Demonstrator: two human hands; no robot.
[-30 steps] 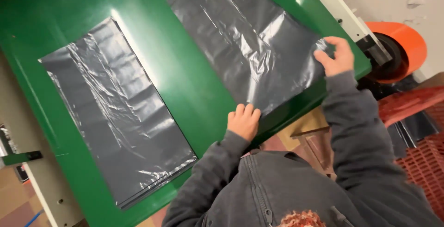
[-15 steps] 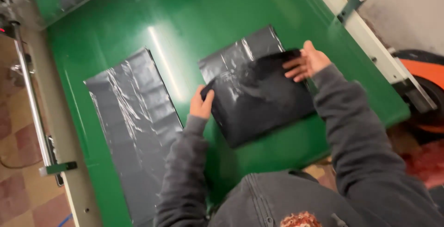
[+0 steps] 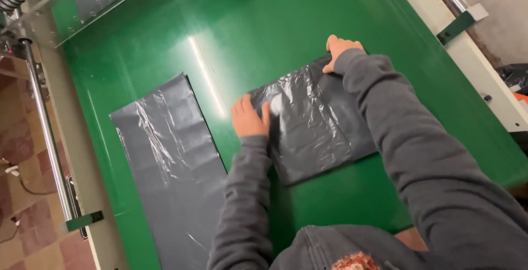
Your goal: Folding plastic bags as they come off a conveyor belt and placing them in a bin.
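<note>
Green belt (image 3: pixel 308 33) fills the view, and on it the folded black bag (image 3: pixel 316 124) sits mid-table; left hand (image 3: pixel 250 118) presses flat, fingers spread, on its near-left edge, right hand (image 3: pixel 340 50) pins the far corner, a second bag (image 3: pixel 170 165) lying flat alongside

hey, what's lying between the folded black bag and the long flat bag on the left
Only bare green table between the folded bag and the flat bag, besides the left hand and its sleeve at the folded bag's edge, in the head view.
</note>
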